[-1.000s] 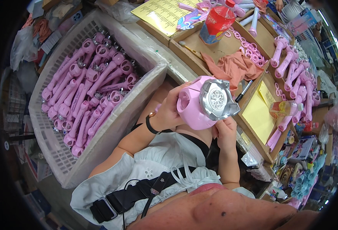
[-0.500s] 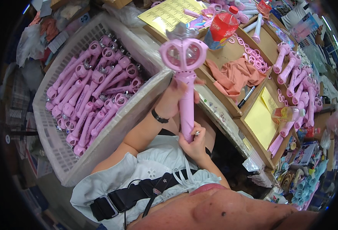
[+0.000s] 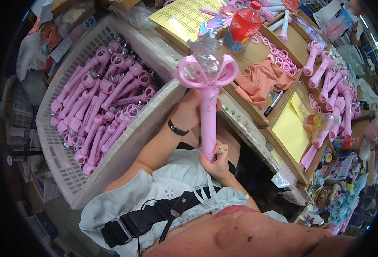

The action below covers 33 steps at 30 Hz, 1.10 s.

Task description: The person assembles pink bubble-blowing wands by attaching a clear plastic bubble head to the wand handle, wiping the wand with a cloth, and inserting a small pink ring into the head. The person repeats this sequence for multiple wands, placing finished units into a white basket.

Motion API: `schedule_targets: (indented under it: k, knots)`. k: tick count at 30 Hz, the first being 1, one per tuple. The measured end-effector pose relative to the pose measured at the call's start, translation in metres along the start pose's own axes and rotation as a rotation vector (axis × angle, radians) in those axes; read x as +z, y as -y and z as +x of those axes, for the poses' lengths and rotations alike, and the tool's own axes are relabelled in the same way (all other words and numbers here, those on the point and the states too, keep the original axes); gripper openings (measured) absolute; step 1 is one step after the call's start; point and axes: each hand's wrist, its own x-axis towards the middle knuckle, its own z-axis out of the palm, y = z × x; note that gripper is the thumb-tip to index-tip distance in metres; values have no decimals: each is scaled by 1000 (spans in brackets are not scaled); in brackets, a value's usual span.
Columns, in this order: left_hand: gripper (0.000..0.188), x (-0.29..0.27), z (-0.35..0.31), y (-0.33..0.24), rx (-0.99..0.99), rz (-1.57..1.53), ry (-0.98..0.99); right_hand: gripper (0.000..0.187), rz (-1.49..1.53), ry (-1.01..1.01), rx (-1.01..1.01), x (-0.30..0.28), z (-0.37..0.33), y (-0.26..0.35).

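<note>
Upright in front of me is a pink toy wand (image 3: 208,120) with a looped, heart-like head, a clear ball inside it and a silvery top. My left hand (image 3: 188,110), with a black band at the wrist, is closed round the upper shaft just under the head; part of its fingers is hidden behind the shaft. Lower down, my right hand (image 3: 217,162) grips the bottom end of the same wand, thumb against it, and a ring shows on one finger. Many similar pink wands (image 3: 107,87) lie piled in a white plastic basket (image 3: 124,147) to the left.
Right of me, a table carries cardboard trays (image 3: 283,165) with an orange cloth (image 3: 264,82), a black marker (image 3: 274,104), pink rings (image 3: 283,62) and yellow paper (image 3: 289,132). A red-labelled bottle (image 3: 243,28) and a clear bottle (image 3: 321,122) stand or lie there, near more wands (image 3: 326,75).
The wand has turned about its shaft and its head has tipped, so the loops look wider and the clear ball shows more. Both hands keep their hold at nearly the same places.
</note>
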Motion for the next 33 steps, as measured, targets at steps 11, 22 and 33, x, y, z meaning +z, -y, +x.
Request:
schedule_targets:
  k: [11,22,33]
  knots:
    - [49,-4,-8,5,-105,38,-3,46,-75,76,41,-6,1,9]
    - [93,-4,5,0,124,-454,169,48,105,83,90,-17,6,21]
    - [55,-13,22,-14,489,337,-293,44,-495,-79,58,-30,22,49]
